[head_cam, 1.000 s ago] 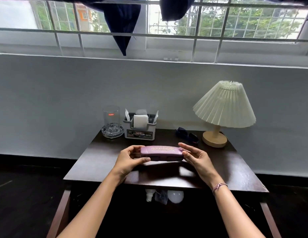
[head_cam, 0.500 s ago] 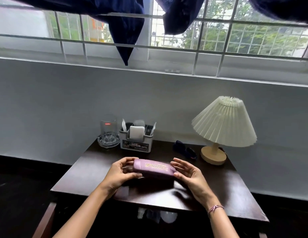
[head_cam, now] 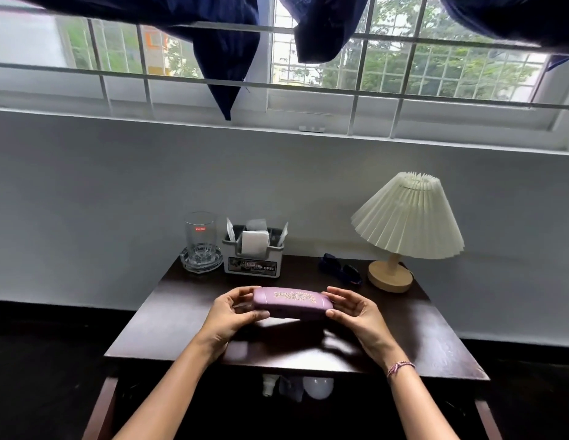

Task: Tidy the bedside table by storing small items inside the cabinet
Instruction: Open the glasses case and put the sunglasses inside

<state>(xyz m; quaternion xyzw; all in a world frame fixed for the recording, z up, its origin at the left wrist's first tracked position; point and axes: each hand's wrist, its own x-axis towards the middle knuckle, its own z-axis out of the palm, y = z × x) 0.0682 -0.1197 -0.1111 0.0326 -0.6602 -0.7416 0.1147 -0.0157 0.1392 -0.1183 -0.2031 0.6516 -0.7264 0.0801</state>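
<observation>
A closed purple glasses case (head_cam: 291, 303) with gold lettering is held lengthwise above the middle of the dark wooden bedside table (head_cam: 169, 315). My left hand (head_cam: 231, 315) grips its left end and my right hand (head_cam: 356, 312) grips its right end. Dark blue sunglasses (head_cam: 340, 272) lie on the tabletop behind the case, beside the lamp. Below the table's front edge, a white bulb (head_cam: 318, 387) and other small items show in the dark space underneath.
A clear glass (head_cam: 200, 238) stands in a glass ashtray (head_cam: 199, 265) at the back left. Next to it is a grey holder (head_cam: 253, 260) with napkins. A pleated lamp (head_cam: 407, 227) stands back right. Blue cloth (head_cam: 226, 55) hangs at the window.
The view has tilted upward, so table and hands sit lower in the frame. Both hands keep hold of the purple case, now level after a slight tilt.
</observation>
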